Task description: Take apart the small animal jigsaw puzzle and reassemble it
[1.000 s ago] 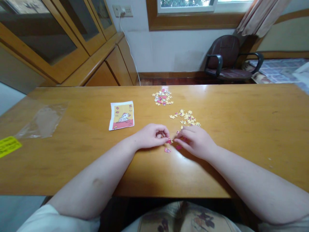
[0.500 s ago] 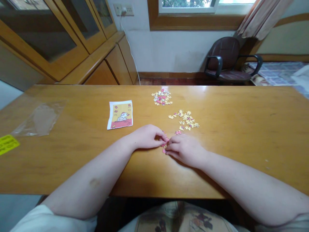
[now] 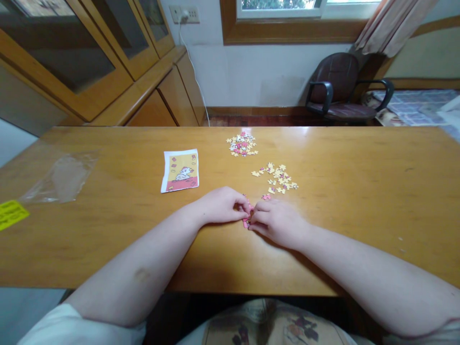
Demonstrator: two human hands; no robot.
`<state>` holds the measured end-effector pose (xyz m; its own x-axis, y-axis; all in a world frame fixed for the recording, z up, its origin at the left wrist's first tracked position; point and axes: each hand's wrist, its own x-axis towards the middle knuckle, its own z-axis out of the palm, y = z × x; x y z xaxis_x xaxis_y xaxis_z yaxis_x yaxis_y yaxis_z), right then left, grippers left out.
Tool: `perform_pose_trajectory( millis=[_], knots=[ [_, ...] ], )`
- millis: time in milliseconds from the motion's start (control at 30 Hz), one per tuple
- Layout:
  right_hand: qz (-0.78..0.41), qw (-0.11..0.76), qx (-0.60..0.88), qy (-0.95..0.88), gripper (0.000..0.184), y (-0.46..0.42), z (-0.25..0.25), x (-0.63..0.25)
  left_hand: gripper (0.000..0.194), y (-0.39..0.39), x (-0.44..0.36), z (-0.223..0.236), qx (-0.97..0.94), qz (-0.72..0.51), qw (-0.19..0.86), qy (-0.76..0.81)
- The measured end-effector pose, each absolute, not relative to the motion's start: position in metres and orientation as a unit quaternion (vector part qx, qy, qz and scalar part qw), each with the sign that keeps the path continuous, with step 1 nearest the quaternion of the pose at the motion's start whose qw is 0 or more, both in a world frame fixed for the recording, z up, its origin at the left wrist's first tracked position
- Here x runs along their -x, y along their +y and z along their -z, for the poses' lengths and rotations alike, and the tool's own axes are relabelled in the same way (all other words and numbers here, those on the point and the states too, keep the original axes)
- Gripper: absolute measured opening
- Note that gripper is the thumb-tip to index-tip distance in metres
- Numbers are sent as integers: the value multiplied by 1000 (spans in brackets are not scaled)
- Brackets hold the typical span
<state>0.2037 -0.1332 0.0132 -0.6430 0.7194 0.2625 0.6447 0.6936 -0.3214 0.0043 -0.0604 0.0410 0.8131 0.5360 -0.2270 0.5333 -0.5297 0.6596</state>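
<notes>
Pink jigsaw puzzle pieces (image 3: 246, 223) lie on the table between my hands, partly covered by the fingers. My left hand (image 3: 228, 205) has its thumb and fingers closed at the pieces' left side. From the right, my right hand (image 3: 276, 218) presses its curled fingertips against the same pieces. Just beyond the right hand is a loose pink piece (image 3: 266, 197). Farther out are a spread of mostly yellow pieces (image 3: 282, 178) and a mixed pile of pink, white and yellow pieces (image 3: 243, 144). A picture sheet (image 3: 184, 186) with a white animal lies left of them.
The wooden table (image 3: 359, 191) spans the view. A clear plastic bag (image 3: 68, 177) and a yellow label (image 3: 12, 214) lie at its left. Behind are a glass-doored cabinet (image 3: 108, 100), a dark office chair (image 3: 338, 86) and a window (image 3: 280, 9).
The pink pieces between my fingers have shifted slightly, and the lower one now sits closer against the others. Both hands stay nearly in place; the view moves a little.
</notes>
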Motion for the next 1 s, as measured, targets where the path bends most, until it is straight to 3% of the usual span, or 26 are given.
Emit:
perform_pose_trajectory(
  millis=[500, 767, 1000],
  knots=[
    [-104, 202, 374, -899, 19, -132, -12, -203, 13, -64, -6, -36, -899, -9, 320, 299],
    [-82, 187, 352, -914, 23, -135, -12, -203, 12, -61, -6, -40, -881, -44, 340, 326],
    [-91, 198, 383, -898, 32, -128, -23, -216, 19, -52, -2, -39, -866, -84, 241, 431]
  ],
)
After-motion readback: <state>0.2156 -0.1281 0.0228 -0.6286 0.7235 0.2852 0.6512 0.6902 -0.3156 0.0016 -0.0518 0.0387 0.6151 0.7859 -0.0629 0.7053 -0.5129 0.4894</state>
